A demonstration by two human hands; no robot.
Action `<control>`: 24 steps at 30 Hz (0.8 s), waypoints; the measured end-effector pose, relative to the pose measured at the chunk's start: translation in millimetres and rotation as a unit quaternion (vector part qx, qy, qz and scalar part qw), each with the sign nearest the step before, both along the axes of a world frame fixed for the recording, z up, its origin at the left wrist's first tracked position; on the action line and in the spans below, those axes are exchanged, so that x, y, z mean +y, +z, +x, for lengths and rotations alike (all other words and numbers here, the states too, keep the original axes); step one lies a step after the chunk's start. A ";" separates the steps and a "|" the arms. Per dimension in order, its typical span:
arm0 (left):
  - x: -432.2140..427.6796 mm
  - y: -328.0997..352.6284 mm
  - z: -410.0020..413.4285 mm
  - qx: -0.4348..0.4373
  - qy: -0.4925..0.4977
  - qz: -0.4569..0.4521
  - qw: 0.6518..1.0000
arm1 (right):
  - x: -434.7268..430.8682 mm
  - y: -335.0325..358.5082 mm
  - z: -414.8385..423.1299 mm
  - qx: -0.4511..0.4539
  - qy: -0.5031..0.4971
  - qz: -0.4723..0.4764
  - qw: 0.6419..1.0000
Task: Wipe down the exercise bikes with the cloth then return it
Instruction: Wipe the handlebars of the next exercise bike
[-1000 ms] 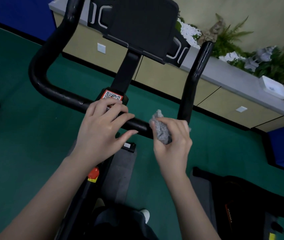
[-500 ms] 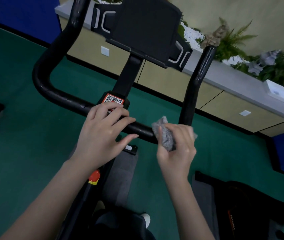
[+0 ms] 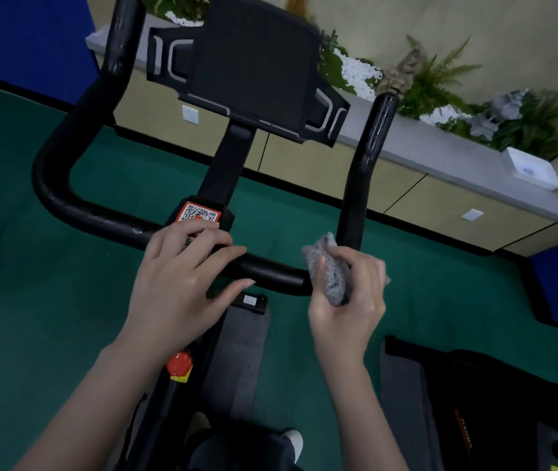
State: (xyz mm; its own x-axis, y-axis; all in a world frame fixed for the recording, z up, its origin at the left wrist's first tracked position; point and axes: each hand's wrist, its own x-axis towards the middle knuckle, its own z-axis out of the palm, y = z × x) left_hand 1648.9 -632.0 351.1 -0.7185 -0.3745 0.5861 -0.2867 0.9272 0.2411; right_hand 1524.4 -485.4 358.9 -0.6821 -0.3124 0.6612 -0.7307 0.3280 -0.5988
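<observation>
While right hand [image 3: 345,300] clamps cloth [image 3: 330,266] | left hand [image 3: 182,277] flat on handlebar [image 3: 101,219] | green floor [image 3: 16,317]

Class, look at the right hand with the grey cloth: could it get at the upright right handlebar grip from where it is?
Probably yes. The right hand holds the cloth at that handlebar grip's base, and nothing blocks the way up.

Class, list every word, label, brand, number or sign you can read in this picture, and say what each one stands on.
"HARMA", as far as it can be made out, in orange letters on the black machine at lower right; blurred, so uncertain.
QR code sticker, orange-bordered, on the bike's stem above the left hand: a code pattern only, any print too small to read.
White label on the bike's base: too small to read.
No other text is legible.
</observation>
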 end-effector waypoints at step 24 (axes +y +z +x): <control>1.2 4.0 -1.0 -0.013 -0.001 -0.003 1.000 | 12.4 -2.2 -2.1 -0.030 0.035 0.009 0.999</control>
